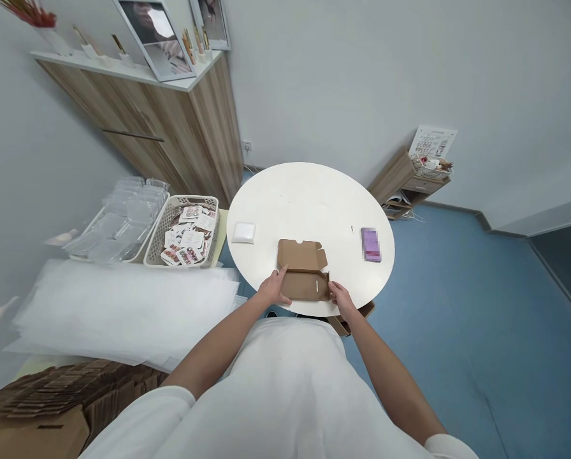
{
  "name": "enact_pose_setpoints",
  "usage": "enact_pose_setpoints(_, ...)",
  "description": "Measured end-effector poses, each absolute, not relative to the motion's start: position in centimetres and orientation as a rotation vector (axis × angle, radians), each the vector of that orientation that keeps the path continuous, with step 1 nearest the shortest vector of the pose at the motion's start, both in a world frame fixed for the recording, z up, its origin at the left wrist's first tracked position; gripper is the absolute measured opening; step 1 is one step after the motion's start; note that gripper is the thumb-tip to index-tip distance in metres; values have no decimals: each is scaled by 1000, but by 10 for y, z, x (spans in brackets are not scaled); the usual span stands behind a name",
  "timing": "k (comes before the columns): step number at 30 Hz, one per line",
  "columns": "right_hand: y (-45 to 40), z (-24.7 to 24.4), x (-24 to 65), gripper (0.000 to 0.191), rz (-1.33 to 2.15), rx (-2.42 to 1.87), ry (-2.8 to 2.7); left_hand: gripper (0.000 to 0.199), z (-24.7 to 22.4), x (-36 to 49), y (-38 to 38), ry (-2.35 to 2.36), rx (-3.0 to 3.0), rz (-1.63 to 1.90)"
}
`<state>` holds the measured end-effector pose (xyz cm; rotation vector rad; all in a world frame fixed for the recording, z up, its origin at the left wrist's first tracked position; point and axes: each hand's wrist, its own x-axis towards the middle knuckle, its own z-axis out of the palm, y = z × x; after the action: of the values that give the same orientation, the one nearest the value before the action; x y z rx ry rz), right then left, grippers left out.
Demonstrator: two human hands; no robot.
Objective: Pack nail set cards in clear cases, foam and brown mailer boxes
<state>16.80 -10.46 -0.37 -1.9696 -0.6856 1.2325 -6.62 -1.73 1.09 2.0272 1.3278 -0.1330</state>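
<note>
A partly folded brown cardboard box (303,285) lies at the near edge of the round white table (309,197), its lid (299,255) laid open toward the far side. My left hand (274,287) grips the box's left end, with the thumb and fingers apart around that side. At the right end, my right hand (340,297) pinches the upturned cardboard flap. Farther left on the table is a small stack of clear plastic packets (244,233). A purple box (371,245), blurred in part, lies to the right.
Left of the table are a white basket of printed cards (190,239), clear plastic trays (127,213), white foam sheets (127,312) and stacked flat cardboard (37,427). A wooden cabinet (209,121) stands behind. An open carton (343,325) sits below the table's near edge.
</note>
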Motion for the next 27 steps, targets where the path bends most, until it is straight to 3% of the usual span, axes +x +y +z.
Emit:
enact_pose_setpoints(6, -94, 7, 164, 44, 1345, -1976, -829, 118, 12, -66, -18, 1339, 2007, -137)
enact_pose_setpoints(15, -81, -6, 148, 15, 1088, -2325, -1113, 119, 10, -64, -25, 1319, 1988, -156)
enact_pose_setpoints(27, -106, -13, 156, 16, 979, -2505, -1097, 118, 3, -47, -38, 1212, 1934, -76)
